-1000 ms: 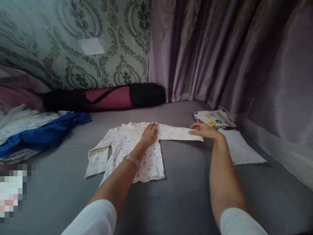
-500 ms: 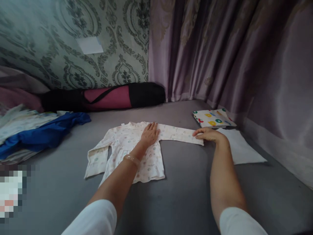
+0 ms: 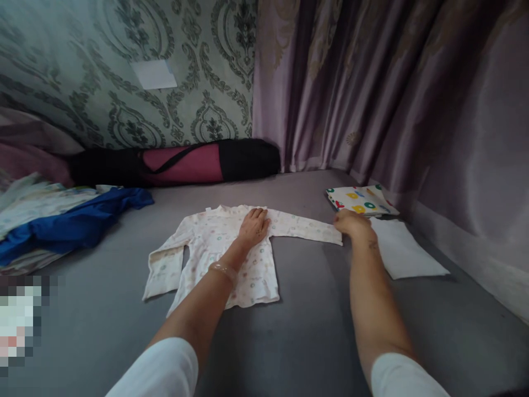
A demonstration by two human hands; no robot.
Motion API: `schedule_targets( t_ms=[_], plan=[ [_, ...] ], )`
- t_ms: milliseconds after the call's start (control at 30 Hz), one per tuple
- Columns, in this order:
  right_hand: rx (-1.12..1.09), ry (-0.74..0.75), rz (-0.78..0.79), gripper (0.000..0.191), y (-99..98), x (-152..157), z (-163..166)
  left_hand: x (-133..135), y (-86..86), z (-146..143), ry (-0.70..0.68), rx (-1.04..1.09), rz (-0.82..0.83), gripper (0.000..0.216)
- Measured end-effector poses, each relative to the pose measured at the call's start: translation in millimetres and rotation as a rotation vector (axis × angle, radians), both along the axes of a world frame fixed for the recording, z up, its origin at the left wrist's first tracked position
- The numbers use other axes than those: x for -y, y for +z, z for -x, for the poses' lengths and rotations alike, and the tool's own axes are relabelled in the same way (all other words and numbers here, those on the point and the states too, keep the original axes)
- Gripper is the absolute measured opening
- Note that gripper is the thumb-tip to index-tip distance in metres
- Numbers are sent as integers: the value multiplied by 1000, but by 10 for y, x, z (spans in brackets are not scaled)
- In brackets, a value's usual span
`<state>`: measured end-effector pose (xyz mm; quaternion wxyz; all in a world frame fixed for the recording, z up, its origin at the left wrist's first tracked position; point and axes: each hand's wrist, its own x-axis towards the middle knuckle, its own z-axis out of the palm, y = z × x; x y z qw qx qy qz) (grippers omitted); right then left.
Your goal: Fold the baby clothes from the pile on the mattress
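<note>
A small white long-sleeved shirt [image 3: 256, 264] with a faint pattern lies spread on the grey sheet, its collar toward the wall. My left hand [image 3: 253, 226] lies flat on it near the shoulder, fingers stretched out. At the far end of the sleeve stretched to the right, my right hand [image 3: 354, 223] is closed at the cuff; its fingertips are partly hidden. The opposite sleeve [image 3: 164, 270] bends down toward me on the left.
Right of the shirt lie a folded cloth with colourful prints [image 3: 361, 199] and a folded white cloth [image 3: 409, 251]. A blue garment [image 3: 91, 218] tops a clothes pile at left. A long black and maroon bag [image 3: 182, 162] rests along the wall; a purple curtain [image 3: 306, 82] hangs at right.
My right hand has turned and its fingers have closed at the cuff; before, they lay extended over the sleeve end. My left hand has stayed in place on the shirt.
</note>
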<state>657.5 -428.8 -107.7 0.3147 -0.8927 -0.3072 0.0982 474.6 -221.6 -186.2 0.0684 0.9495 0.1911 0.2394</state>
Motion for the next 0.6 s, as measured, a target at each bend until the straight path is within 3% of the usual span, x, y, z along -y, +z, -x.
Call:
schedule_targets(
  t_ms=[200, 300, 400, 600],
  plan=[
    [81, 141, 56, 49, -115, -596, 629, 15, -34, -14, 39, -45, 28, 42],
    [319, 463, 184, 52, -234, -874, 942, 4, -47, -9, 28, -78, 46, 45],
    [340, 461, 234, 55, -362, -958, 1058, -12, -65, -8, 22, -93, 48, 47],
    [319, 388, 332, 64, -485, -779, 951, -16, -84, -15, 18, -58, 51, 43]
  ],
)
